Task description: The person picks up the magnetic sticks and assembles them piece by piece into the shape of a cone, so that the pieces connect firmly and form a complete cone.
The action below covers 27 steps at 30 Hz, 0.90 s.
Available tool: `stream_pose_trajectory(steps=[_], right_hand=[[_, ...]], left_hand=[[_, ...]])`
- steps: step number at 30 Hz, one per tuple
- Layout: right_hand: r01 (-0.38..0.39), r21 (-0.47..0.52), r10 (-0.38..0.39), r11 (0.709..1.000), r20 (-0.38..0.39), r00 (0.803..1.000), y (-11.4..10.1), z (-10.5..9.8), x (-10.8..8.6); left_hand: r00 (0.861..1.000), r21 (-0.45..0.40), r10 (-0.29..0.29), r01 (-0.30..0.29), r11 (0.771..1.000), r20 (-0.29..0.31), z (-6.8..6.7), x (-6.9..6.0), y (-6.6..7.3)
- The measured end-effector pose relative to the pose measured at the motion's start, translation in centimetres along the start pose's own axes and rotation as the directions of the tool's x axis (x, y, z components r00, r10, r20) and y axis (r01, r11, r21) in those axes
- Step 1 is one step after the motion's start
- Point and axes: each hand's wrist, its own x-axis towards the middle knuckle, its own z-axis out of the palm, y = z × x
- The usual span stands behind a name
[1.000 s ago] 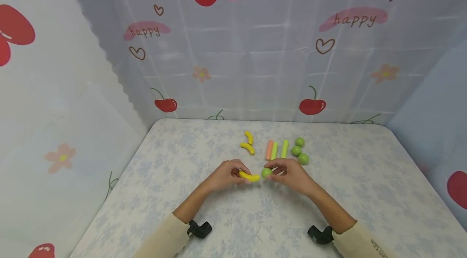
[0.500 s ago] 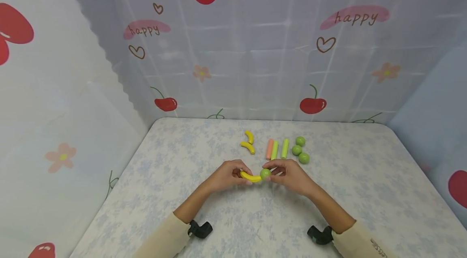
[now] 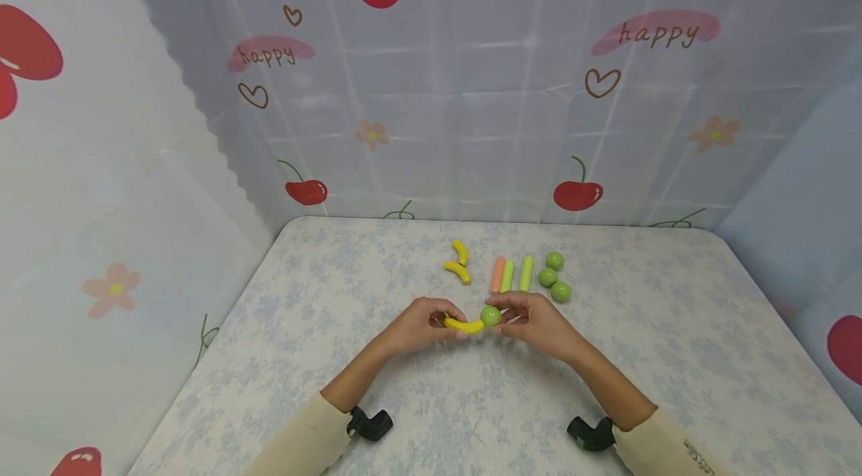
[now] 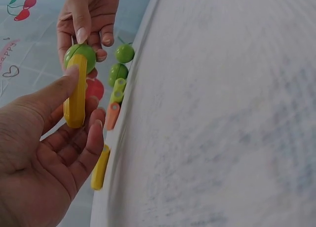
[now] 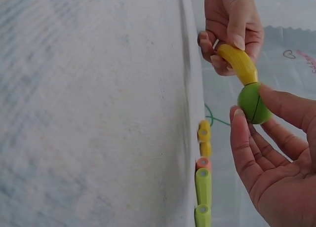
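My left hand (image 3: 426,324) pinches a curved yellow piece (image 3: 466,326), like a toy banana, between thumb and fingers. Facing it, my right hand (image 3: 535,322) pinches a glossy green ball (image 3: 490,316) by its sides. In the right wrist view the tip of the yellow piece (image 5: 242,64) meets the green ball (image 5: 254,104), which has a thin seam round it. From the left wrist the yellow piece (image 4: 76,96) overlaps the ball (image 4: 80,54). Both pieces are held above the table.
Behind the hands lie two yellow curved pieces (image 3: 458,272), an orange stick (image 3: 497,275), two light-green sticks (image 3: 526,274) and three green balls (image 3: 548,277). The patterned table (image 3: 323,274) ends at a printed curtain (image 3: 471,124). Each wrist wears a black camera (image 3: 370,424).
The green ball has moved left onto the end of the yellow piece, closing the gap between them, then slightly up. The pieces lying on the table have not moved.
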Motion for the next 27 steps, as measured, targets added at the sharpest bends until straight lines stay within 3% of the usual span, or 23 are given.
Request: stream_pose_trajectory(steps=[8,12,21,27], right_hand=[[-0.021,0.007,0.021,1.0,-0.032,0.999,0.0,0.1,0.1],[-0.033,-0.011,0.033,0.999,-0.05,0.998,0.2,0.3,0.1],[-0.051,-0.002,0.051,0.999,-0.067,0.996,0.1,0.9,0.3],[-0.093,-0.03,0.091,0.995,-0.077,0.993,-0.4,1.1,0.6]], left_hand=[[0.999,0.023,-0.034,0.033,0.999,0.028,0.3,0.1,0.5],[0.998,-0.008,-0.049,0.05,0.999,0.034,0.9,0.1,0.8],[0.993,-0.179,-0.045,0.064,0.982,0.108,2.1,0.2,0.8],[0.984,-0.349,-0.055,0.113,0.93,0.172,2.6,0.2,0.6]])
